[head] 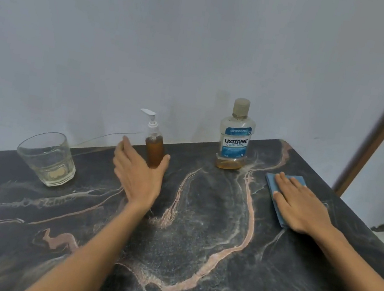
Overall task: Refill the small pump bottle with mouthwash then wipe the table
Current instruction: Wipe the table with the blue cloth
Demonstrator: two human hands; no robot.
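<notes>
My left hand (pixel 137 174) spreads wide, its grip empty, just in front of the amber-filled pump bottle (pixel 154 148); my right hand (pixel 302 205) presses flat on the blue cloth (pixel 289 183) on the worktop (pixel 197 234), the mouthwash bottle (pixel 235 137) standing between them near the wall

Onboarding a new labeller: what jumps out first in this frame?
Probably the two hands: the left hand spread open around the base of the small pump bottle of amber liquid at centre-left, and the right hand pressed flat on a blue cloth at the right. Behind stands the capped, nearly empty Listerine bottle by the wall, with a glass tumbler far left on the dark veined table.
</notes>
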